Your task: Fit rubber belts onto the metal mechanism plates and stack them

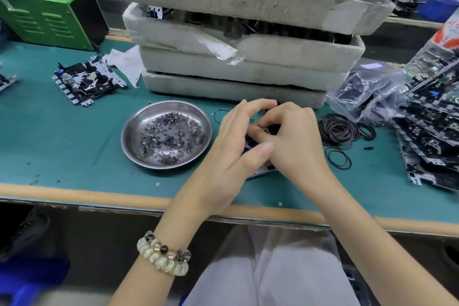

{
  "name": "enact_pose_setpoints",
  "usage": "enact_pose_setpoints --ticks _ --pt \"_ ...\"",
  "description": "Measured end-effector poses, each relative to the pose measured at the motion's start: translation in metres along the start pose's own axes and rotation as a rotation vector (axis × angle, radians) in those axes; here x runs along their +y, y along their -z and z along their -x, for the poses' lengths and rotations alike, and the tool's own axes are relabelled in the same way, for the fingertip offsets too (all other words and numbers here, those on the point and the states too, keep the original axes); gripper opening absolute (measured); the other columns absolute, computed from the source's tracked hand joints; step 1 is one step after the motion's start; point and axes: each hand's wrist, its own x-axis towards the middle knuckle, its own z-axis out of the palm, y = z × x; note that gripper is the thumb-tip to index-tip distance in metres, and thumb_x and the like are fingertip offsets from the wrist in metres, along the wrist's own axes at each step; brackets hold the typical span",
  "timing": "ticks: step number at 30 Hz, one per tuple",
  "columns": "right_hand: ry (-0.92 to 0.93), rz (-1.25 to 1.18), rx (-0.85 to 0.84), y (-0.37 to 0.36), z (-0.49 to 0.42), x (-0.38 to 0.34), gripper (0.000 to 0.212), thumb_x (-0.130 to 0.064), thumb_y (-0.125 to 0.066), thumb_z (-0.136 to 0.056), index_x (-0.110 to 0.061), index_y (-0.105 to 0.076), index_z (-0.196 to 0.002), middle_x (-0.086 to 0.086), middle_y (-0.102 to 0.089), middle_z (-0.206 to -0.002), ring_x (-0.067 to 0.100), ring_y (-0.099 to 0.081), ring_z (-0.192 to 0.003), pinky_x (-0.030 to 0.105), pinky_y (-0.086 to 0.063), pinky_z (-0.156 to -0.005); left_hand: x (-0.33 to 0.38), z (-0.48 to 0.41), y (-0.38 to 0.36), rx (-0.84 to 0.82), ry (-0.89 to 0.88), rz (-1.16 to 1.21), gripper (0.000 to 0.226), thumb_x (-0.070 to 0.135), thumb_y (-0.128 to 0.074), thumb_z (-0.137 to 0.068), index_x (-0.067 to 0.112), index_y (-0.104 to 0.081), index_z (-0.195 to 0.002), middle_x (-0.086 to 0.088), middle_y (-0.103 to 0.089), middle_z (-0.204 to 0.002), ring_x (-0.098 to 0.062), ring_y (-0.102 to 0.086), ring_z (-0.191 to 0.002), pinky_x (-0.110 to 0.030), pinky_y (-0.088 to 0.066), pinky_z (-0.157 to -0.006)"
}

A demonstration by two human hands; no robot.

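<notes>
Left hand (pixel 233 139) and right hand (pixel 295 141) are meeting at mid-table, fingers curling round one mechanism plate (pixel 262 170), mostly hiding it. Loose rubber belts (pixel 339 129) are lying just right; steel dish (pixel 128 139) of washers (pixel 169 136) just left; stacked plates (pixel 432 136) far right.

Here's the teal-matted worktop (pixel 57 146), pale wooden front edge (scuffed in places), green vented metal box (pixel 47 15) at back left, shadowy floor beneath, soft even light

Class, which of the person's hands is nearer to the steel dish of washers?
Left. The left hand lies just right of the steel dish, almost at its rim; the right hand sits farther right, beyond the left hand.
</notes>
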Motion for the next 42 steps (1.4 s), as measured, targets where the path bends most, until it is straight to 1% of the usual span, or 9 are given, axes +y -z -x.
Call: enact_pose_setpoints --ticks 1,3,7,11,20,23,27,37,42 --pt "-0.014 0.003 0.01 0.0 0.0 -0.001 0.01 -0.035 -0.07 -0.084 -0.028 -0.076 -0.08 -0.008 -0.063 -0.096 0.025 -0.044 -0.105 0.034 -0.037 -0.089 -0.001 -0.002 0.0 -0.013 0.019 -0.002 0.052 0.052 -0.044 -0.08 0.054 -0.039 -0.132 0.023 -0.049 -0.14 -0.025 -0.039 -0.143 -0.051 -0.034 -0.116" --pt "-0.03 -0.008 0.022 0.0 0.001 -0.002 0.009 -0.034 -0.07 -0.084 -0.03 -0.075 -0.078 -0.008 -0.058 -0.092 0.024 -0.039 -0.103 0.036 -0.038 -0.088 -0.002 -0.005 0.0 -0.044 0.044 -0.007 0.051 0.054 -0.043 -0.079 0.057 -0.038 -0.129 0.017 -0.05 -0.141 -0.024 -0.041 -0.141 -0.051 -0.036 -0.114" --pt "-0.026 -0.025 0.04 0.0 0.003 -0.003 0.008 -0.034 -0.071 -0.083 -0.03 -0.078 -0.082 -0.006 -0.063 -0.097 0.025 -0.039 -0.104 0.038 -0.039 -0.092 -0.001 -0.005 0.001 -0.043 0.043 0.048 0.051 0.057 -0.038 -0.079 0.048 -0.038 -0.13 0.02 -0.044 -0.14 0.003 -0.037 -0.136 -0.017 -0.032 -0.106" --pt "-0.028 -0.006 0.038 0.001 0.001 -0.004 0.008 -0.036 -0.074 -0.081 -0.03 -0.078 -0.084 -0.003 -0.063 -0.101 0.025 -0.037 -0.107 0.038 -0.038 -0.095 0.003 -0.012 0.0 -0.04 0.056 0.041 0.054 0.056 -0.035 -0.072 0.038 -0.036 -0.122 0.016 -0.042 -0.133 0.004 -0.043 -0.126 -0.01 -0.03 -0.101" --pt "-0.02 0.036 -0.031 0.004 -0.005 -0.001 0.014 -0.042 -0.073 -0.081 -0.031 -0.079 -0.087 -0.001 -0.062 -0.104 0.025 -0.033 -0.107 0.04 -0.036 -0.097 0.007 -0.014 -0.002 -0.037 0.074 0.068 0.054 0.052 -0.035 -0.07 0.036 -0.035 -0.122 0.017 -0.04 -0.133 -0.004 -0.047 -0.126 -0.014 -0.033 -0.101" --pt "-0.011 0.009 0.006 0.003 -0.002 0.0 0.013 -0.042 -0.073 -0.081 -0.032 -0.078 -0.087 0.0 -0.058 -0.103 0.026 -0.035 -0.108 0.04 -0.036 -0.097 0.009 -0.014 -0.002 -0.035 0.109 0.067 0.042 0.028 -0.04 -0.078 0.036 -0.036 -0.119 0.018 -0.04 -0.131 -0.007 -0.044 -0.129 -0.015 -0.033 -0.102" --pt "-0.024 -0.026 0.029 0.0 0.0 -0.001 0.01 -0.042 -0.073 -0.082 -0.034 -0.078 -0.086 0.001 -0.057 -0.102 0.026 -0.035 -0.107 0.041 -0.037 -0.096 0.012 -0.016 -0.004 -0.028 0.133 0.051 0.053 0.009 -0.031 -0.071 0.035 -0.034 -0.117 0.019 -0.039 -0.128 -0.007 -0.043 -0.129 -0.012 -0.031 -0.102" --pt "-0.083 -0.054 -0.004 -0.001 -0.004 -0.002 0.01 -0.04 -0.073 -0.081 -0.031 -0.077 -0.082 0.001 -0.063 -0.097 0.022 -0.031 -0.103 0.041 -0.039 -0.096 0.013 -0.017 -0.004 -0.018 0.145 0.033 0.052 0.01 -0.031 -0.071 0.034 -0.034 -0.117 0.021 -0.038 -0.126 -0.006 -0.045 -0.124 -0.012 -0.031 -0.101" --pt "-0.139 -0.109 -0.027 0.0 -0.006 -0.002 0.01 -0.042 -0.075 -0.079 -0.032 -0.078 -0.082 -0.001 -0.067 -0.093 0.02 -0.028 -0.098 0.041 -0.038 -0.097 0.012 -0.016 -0.004 -0.024 0.14 0.047 0.043 0.024 -0.038 -0.076 0.036 -0.033 -0.117 0.018 -0.041 -0.127 -0.005 -0.047 -0.122 -0.014 -0.033 -0.101"
